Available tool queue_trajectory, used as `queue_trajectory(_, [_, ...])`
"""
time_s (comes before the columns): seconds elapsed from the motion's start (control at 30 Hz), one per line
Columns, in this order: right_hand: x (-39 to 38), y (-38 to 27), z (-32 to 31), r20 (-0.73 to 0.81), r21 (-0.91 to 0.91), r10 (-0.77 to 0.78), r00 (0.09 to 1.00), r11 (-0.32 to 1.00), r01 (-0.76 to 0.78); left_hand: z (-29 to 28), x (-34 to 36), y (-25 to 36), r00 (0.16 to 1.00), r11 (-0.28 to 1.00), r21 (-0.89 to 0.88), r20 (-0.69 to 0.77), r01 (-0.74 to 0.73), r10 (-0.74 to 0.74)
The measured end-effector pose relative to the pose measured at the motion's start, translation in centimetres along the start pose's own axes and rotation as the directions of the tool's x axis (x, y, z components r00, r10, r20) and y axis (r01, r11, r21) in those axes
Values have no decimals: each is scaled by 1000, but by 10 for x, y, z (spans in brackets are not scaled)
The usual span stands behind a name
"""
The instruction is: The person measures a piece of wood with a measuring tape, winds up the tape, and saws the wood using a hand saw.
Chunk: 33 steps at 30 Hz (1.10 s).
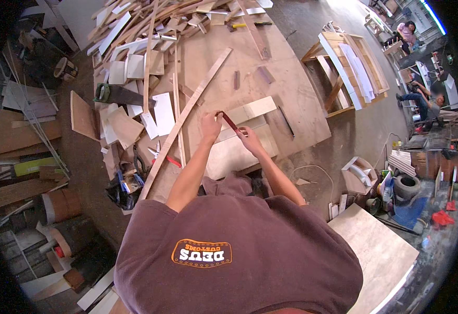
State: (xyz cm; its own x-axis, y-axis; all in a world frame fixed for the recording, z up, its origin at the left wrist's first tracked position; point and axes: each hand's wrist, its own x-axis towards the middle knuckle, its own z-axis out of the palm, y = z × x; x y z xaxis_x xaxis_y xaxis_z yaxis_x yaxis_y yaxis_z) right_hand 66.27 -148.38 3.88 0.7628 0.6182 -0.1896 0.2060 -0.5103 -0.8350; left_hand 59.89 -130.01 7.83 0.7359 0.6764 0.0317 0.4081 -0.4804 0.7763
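Observation:
Between my two hands, over the plywood worktable, runs a narrow dark reddish-brown strip whose exact kind I cannot make out. My left hand pinches its upper left end, and my right hand grips the lower right end. Beneath them lie a pale board and a wider pale panel close to my body. A thin dark rod-like tool rests right of the boards. Farther off sit two small purplish-brown pieces, one narrow and one wider.
A long wooden strip crosses the table left of my hands. Beyond it are a handsaw, red-handled pliers and heaped offcuts. A yellow-handled hammer lies at the far side. Two people sit at far right.

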Motion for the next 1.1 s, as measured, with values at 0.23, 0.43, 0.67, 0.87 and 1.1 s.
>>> queue_trajectory(0.23, [6,-36,20,145,362,293,945,873,-327,16,-1,-23,987,955,252,1,-156,161])
queue_trajectory(0.43, [22,-31,43,44,414,385,922,833,-367,38,-7,-35,995,988,122,-29,-90,95])
queue_trajectory(0.67, [30,-12,55,-90,190,324,942,934,-303,52,-12,-38,984,986,131,-129,-103,120])
queue_trajectory(0.87, [23,-7,54,-90,163,316,944,940,-299,62,-10,-41,975,962,252,-161,-107,151])
queue_trajectory(1.1, [21,0,53,-144,205,284,948,946,-253,64,-10,-35,978,981,182,-182,-70,103])
